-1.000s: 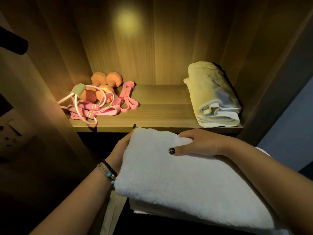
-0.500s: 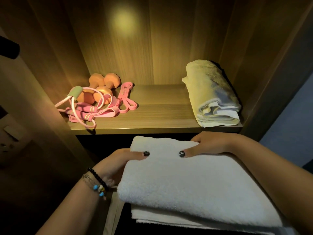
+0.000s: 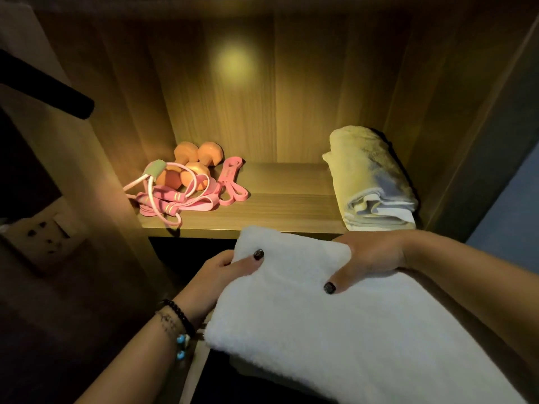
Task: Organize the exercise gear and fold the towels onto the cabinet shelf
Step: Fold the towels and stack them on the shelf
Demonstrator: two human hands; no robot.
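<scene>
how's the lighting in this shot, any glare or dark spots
Head view: warm light falls on the shelf, with a soft glare spot on the cabinet back panel; the left side and the space below the shelf are near black; the white towel is bright; cabinet edges bow from the wide-angle lens.

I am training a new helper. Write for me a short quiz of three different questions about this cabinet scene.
1. True or false: the white towel already lies on the shelf.
2. Which side of the shelf holds the folded towel: A left, B middle, C right?
3. What colour are the dumbbells?

Key: 1 false, both the left hand and the right hand hold it in front of the shelf. 2 C. 3 orange.
</scene>
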